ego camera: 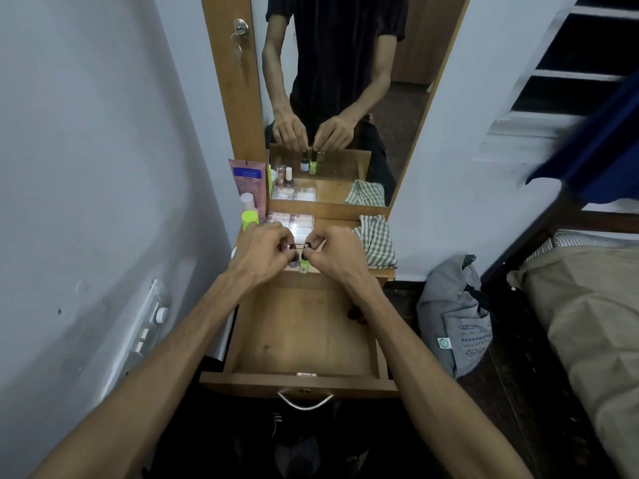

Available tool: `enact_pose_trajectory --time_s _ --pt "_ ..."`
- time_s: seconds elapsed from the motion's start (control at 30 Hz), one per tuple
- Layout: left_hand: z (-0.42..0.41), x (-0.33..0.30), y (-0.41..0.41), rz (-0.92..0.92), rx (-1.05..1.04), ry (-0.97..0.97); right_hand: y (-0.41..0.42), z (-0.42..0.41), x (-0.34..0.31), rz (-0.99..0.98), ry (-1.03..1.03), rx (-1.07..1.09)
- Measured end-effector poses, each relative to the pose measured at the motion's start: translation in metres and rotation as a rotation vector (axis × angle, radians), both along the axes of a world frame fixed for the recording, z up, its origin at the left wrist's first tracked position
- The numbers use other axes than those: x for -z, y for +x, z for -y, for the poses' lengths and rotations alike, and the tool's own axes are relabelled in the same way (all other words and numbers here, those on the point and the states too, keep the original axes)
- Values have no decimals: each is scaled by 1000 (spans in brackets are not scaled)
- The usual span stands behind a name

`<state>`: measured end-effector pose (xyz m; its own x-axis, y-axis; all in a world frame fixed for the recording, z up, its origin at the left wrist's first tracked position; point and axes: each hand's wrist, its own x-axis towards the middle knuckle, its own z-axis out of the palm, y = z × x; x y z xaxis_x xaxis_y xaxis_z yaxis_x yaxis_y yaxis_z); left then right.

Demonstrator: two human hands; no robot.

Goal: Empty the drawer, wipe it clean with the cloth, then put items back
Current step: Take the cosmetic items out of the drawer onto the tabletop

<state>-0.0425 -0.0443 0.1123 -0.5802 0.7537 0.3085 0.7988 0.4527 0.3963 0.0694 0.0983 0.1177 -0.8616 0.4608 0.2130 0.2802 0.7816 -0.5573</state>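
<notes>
The wooden drawer (375,354) is pulled out below me, its floor bare apart from a small dark item (353,311) at the right wall. On the shelf above it, my left hand (262,252) pinches the black cap of a small grey bottle (294,263). My right hand (337,250) pinches the cap of a small neon-green bottle (304,266). Both bottles stand upright at the shelf's front edge. A green-and-white checked cloth (377,243) lies crumpled on the shelf to the right of my hands.
A clear compartment box (294,223), a neon-green bottle (249,219), a white-capped bottle (247,201) and a pink tube (249,181) crowd the shelf's left back. A mirror (345,81) stands behind. A grey bag (453,319) and a bed (587,323) are on the right.
</notes>
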Motion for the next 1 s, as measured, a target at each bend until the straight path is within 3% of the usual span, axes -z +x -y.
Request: enact_pose_trajectory --time_s 0.3,1.0 --pt "-4 6 -25 -23 -40 -60 -43 -4 1 110 10 9" --pt "3 15 -34 -42 -18 -74 -62 1 -4 153 -55 -40"
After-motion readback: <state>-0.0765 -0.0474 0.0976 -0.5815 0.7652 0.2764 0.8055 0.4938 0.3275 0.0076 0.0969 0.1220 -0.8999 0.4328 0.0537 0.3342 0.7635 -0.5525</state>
